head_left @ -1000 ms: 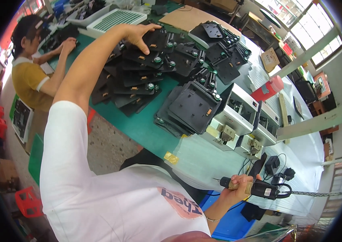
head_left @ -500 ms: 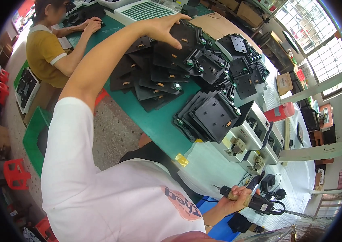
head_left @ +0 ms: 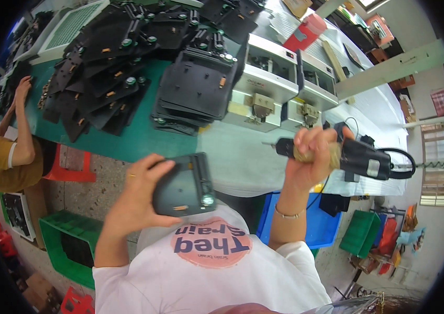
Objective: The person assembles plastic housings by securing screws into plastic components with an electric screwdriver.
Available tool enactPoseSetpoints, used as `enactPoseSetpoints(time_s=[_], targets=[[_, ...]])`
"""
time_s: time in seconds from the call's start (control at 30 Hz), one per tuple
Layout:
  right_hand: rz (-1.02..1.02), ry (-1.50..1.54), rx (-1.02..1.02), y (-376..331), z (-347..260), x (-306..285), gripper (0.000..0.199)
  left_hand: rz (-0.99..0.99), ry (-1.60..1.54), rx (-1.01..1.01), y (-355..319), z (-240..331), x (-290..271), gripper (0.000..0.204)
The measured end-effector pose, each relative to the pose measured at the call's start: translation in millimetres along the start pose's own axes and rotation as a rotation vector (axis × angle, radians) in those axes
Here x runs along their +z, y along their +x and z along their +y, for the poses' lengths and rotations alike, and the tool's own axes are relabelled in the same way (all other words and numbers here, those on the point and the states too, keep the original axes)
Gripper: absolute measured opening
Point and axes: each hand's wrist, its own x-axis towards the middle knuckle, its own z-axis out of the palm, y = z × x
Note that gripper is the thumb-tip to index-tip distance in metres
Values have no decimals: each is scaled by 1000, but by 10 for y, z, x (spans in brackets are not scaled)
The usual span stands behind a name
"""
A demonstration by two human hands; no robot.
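My left hand [head_left: 146, 193] grips a flat black plate assembly [head_left: 180, 183] by its left side, in front of my chest. A dark bar with a greenish round part at its lower end runs along the plate's right edge. Wrapped around the taped grip of a black electric screwdriver [head_left: 366, 158] is my right hand [head_left: 316, 152], with the bit pointing left over the bench. Past the hands lies a neat stack of similar black plates [head_left: 196, 83]. Left of it spreads a looser pile of them [head_left: 101, 73].
Two silver screw feeder machines [head_left: 264, 78] stand right of the stack, a red bottle [head_left: 305, 31] behind them. A blue bin [head_left: 305, 225] sits below my right arm. On the left are a co-worker [head_left: 13, 157], a red stool [head_left: 73, 165] and a green crate [head_left: 70, 243].
My left hand has come back from the far pile with a black plate and holds it near my chest. My right hand has raised the screwdriver. The view has turned.
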Motion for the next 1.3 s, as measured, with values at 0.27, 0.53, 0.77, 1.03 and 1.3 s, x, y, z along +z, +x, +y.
enactPoseSetpoints(time_s=[0.27, 0.53, 0.77, 1.03, 1.3], targets=[[-8, -151, -113, 217, 318, 165, 50, -79, 106, 202, 679, -5, 947, 99], [19, -130, -44, 248, 449, 126, 51, -143, 158, 183, 843, -70, 1039, 101], [-23, -235, -30, 269, 518, 76, 52, -169, 158, 164, 871, -67, 1027, 102], [-472, -365, -71, 462, 584, -5, 56, -124, 161, 164, 862, -56, 1011, 100], [-309, -370, 127, 467, 549, 206, 51, -77, 139, 164, 784, -78, 1059, 93]])
